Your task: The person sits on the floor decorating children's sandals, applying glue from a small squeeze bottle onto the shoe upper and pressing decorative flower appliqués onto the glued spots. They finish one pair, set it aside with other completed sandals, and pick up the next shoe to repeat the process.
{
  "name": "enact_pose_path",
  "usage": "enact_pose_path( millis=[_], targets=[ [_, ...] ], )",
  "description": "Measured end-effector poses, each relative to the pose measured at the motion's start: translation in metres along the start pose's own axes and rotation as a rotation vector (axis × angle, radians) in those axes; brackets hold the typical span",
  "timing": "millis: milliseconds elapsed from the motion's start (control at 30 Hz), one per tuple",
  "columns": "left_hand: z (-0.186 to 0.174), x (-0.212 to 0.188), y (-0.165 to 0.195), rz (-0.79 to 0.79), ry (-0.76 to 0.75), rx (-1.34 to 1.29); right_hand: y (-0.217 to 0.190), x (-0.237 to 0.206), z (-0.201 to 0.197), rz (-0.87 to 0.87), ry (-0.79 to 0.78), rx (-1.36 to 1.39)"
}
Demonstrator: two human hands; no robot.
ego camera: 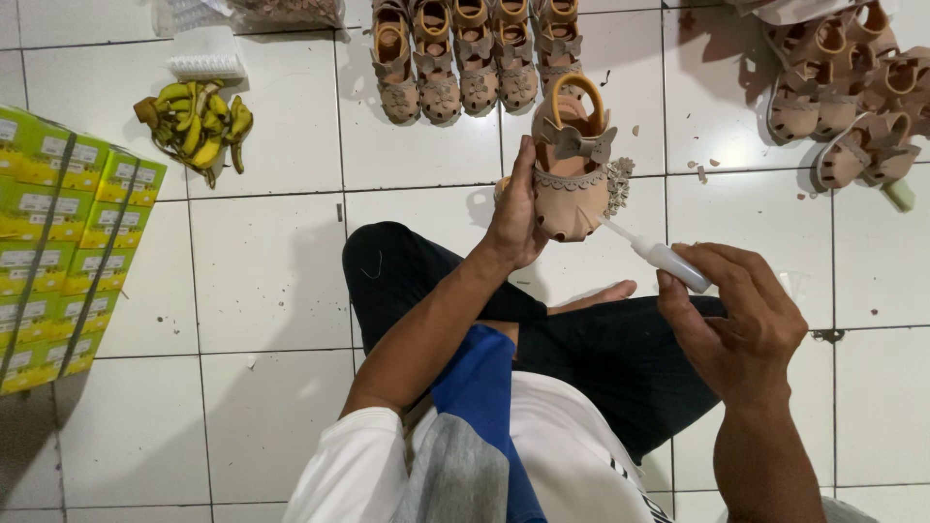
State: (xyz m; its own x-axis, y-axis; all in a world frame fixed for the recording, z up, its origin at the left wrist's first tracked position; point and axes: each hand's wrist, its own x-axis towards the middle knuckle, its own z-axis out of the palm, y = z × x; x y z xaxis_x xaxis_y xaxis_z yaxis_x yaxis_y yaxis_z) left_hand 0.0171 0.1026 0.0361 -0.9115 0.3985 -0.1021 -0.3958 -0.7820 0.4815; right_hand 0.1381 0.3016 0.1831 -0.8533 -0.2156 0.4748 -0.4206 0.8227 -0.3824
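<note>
My left hand (515, 218) grips a small tan child's sandal (570, 165) with a bow and a scalloped trim, held up over my crossed legs. My right hand (741, 324) holds a small white squeeze tube (666, 258). The tube's thin nozzle points at the sandal's right lower edge and touches or nearly touches it. I sit on a white tiled floor (271, 271) in dark trousers.
A row of matching tan sandals (465, 58) lies on the floor ahead. A loose pile of more sandals (852, 97) lies at the upper right. A bunch of bananas (199, 121) and a stack of green and yellow boxes (58, 242) sit at the left.
</note>
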Motion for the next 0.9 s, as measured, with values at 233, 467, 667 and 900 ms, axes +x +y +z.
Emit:
enact_pose_path(
  millis=[233, 467, 667, 900],
  targets=[
    [0.002, 0.007, -0.002, -0.012, 0.013, 0.04, 0.005, 0.007, -0.001, -0.08, 0.018, -0.045],
    [0.0, 0.009, -0.004, -0.018, 0.002, 0.027, 0.009, 0.003, 0.001, 0.005, 0.036, 0.035],
    [0.001, 0.015, -0.002, -0.034, -0.003, 0.021, 0.024, 0.002, 0.002, 0.1, 0.043, 0.11],
    [0.002, 0.017, -0.003, -0.021, -0.006, 0.02, 0.029, 0.001, 0.008, 0.101, 0.032, 0.179]
  ],
)
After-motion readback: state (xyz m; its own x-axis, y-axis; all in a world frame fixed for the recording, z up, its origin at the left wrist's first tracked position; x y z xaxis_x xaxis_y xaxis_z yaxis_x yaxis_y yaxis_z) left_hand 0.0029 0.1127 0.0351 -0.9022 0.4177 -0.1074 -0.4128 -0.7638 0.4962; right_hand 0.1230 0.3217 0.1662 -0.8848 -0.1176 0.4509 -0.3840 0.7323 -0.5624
